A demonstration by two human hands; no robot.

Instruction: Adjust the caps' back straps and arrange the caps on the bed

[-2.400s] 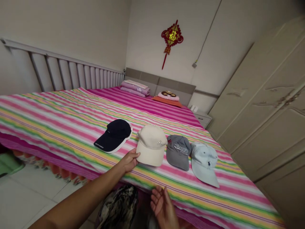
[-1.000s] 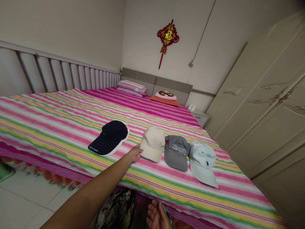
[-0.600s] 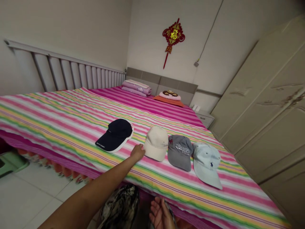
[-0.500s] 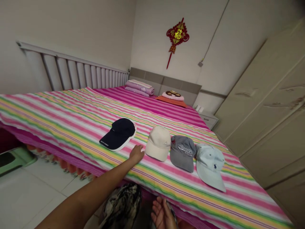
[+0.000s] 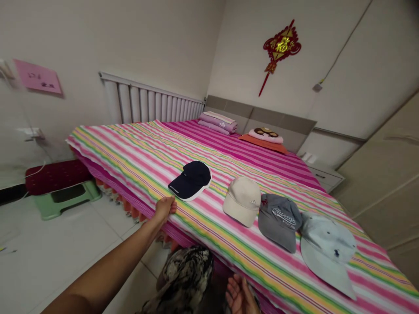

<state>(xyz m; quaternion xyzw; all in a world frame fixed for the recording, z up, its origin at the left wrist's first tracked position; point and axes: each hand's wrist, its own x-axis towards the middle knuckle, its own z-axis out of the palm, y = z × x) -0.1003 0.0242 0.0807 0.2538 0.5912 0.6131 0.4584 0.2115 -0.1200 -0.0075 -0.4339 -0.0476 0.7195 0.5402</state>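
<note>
Four baseball-style caps would exceed the count, so several caps lie in a row on the striped bed sheet (image 5: 193, 226). At the row's left is a navy cap (image 5: 193, 178) with a white edge. A beige cap (image 5: 242, 199), a grey cap with white lettering (image 5: 279, 220) and a pale blue cap (image 5: 327, 248) follow to the right. My left hand (image 5: 166, 206) is just below the navy cap's brim, fingers loosely bent with nothing seen in them; contact cannot be made out. Low by the bed's edge, my right hand (image 5: 240, 294) is palm up, open and holding nothing.
Folded purple bedding (image 5: 218, 123) and a pink folded pile (image 5: 266, 135) lie near the headboard (image 5: 258, 115). A green stool (image 5: 65, 198) stands on the tiled floor at left. Wardrobe doors (image 5: 386, 174) flank the right side.
The view has turned left, bringing the whole stool into sight. My left hand has moved from beside the beige cap to the navy cap's brim. The caps keep their order.
</note>
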